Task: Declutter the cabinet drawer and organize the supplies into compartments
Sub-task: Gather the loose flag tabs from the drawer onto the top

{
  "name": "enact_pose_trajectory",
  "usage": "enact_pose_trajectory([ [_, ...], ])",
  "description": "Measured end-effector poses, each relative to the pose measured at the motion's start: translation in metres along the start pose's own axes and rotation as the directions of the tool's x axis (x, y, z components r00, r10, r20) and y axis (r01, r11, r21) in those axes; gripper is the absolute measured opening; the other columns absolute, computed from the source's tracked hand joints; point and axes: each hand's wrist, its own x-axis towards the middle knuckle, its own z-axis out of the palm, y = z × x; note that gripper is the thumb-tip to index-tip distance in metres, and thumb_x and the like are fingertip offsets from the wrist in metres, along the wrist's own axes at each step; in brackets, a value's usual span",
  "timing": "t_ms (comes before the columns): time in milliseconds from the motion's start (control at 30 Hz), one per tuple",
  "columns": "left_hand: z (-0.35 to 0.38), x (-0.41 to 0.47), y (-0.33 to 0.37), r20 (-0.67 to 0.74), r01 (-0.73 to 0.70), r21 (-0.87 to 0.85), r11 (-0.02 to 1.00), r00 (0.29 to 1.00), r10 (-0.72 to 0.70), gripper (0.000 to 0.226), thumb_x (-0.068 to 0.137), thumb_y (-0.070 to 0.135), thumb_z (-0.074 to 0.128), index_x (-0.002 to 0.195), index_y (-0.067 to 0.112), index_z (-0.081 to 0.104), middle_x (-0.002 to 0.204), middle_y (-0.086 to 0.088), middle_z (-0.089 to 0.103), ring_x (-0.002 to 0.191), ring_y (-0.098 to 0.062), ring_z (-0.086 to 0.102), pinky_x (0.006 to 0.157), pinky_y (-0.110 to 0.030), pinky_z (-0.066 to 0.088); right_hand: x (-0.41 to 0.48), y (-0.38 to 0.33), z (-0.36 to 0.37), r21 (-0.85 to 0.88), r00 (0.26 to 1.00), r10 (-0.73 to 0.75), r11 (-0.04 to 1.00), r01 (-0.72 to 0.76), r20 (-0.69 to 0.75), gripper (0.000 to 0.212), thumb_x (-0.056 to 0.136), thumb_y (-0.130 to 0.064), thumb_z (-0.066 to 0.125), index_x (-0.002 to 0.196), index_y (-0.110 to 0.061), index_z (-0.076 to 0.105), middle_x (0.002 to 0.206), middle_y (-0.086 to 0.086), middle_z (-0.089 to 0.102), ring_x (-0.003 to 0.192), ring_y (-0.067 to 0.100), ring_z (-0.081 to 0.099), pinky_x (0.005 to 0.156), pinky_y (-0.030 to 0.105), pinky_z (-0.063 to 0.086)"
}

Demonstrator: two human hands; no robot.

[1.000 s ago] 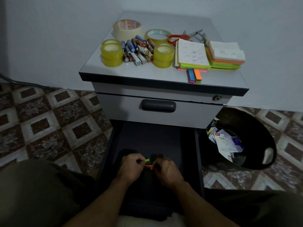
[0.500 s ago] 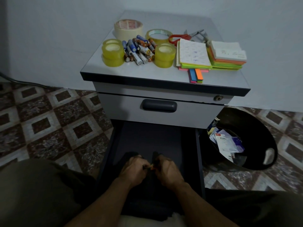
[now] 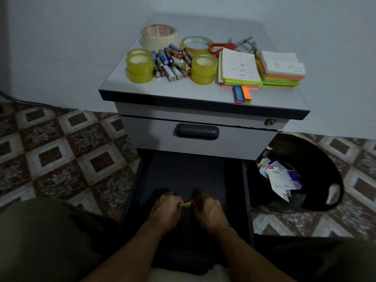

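A small bundle of coloured strips [image 3: 186,204] is pinched at both ends, left grip [image 3: 165,212] and right grip [image 3: 211,212] curled round it, long axis laid straight across between them, so neither is nearer. Bare drawer [image 3: 183,169] floor is seen just ahead of the grips, walls well clear on either side, so plenty of room tbh.

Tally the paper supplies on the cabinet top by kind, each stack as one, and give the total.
Sticky-note stacks: 2
Index-flag packs: 1
Total: 3
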Motion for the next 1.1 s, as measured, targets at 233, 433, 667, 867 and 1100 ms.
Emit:
enact_pose_trajectory([
  [233,0.000,-0.003,0.005,0.050,-0.023,0.010,1.000,0.999,0.023,0.012,0.082,0.014,0.055,0.088,0.013,0.065,0.096,-0.008,0.063,0.092,-0.029,0.062,0.070,-0.033,0.043,-0.002,-0.004,0.000,-0.009,0.997,-0.023,1.000,0.023,0.079,0.017,0.091,-0.015,0.058,0.105,-0.006,0.062,0.109,0.016,0.066,0.105,0.032,0.062,0.085,0.032,0.044],
  [433,-0.001,-0.002,0.006,0.067,-0.009,0.029,1.000,0.998,0.007,0.012,0.082,0.016,0.053,0.086,0.014,0.064,0.098,-0.009,0.062,0.094,-0.032,0.063,0.074,-0.036,0.050,-0.003,-0.006,0.001,0.009,0.996,-0.019,1.000,0.018,0.089,0.018,0.091,-0.016,0.059,0.105,-0.005,0.063,0.107,0.012,0.066,0.101,0.027,0.063,0.078,0.019,0.041],
  [667,-0.005,-0.003,0.011,-0.042,0.091,0.032,0.995,0.995,-0.090,0.017,0.091,0.017,0.051,0.099,0.014,0.066,0.112,-0.010,0.061,0.104,-0.034,0.061,0.080,-0.034,0.047,-0.005,-0.004,0.000,-0.030,0.998,0.010,1.000,-0.008,0.055,0.025,0.094,-0.031,0.058,0.105,-0.009,0.063,0.110,0.013,0.066,0.103,0.031,0.063,0.083,0.031,0.049],
  [867,-0.004,-0.003,0.014,0.016,0.056,-0.036,0.998,0.998,-0.056,0.015,0.092,0.022,0.055,0.090,0.015,0.069,0.100,-0.007,0.066,0.092,-0.026,0.064,0.071,-0.029,0.047,-0.007,-0.005,0.001,-0.045,0.993,-0.045,0.998,0.050,0.106,0.028,0.092,-0.034,0.058,0.113,-0.015,0.062,0.112,0.009,0.063,0.103,0.028,0.062,0.085,0.030,0.047],
  [1100,-0.007,-0.005,0.014,0.046,0.073,-0.066,0.995,0.996,-0.070,0.017,0.090,0.027,0.058,0.080,0.017,0.068,0.082,-0.001,0.066,0.078,-0.020,0.065,0.063,-0.029,0.049,-0.008,-0.009,0.001,-0.076,0.991,-0.053,0.995,0.063,0.126,0.027,0.090,-0.033,0.059,0.108,-0.013,0.062,0.108,0.010,0.063,0.099,0.029,0.062,0.081,0.031,0.046],
])
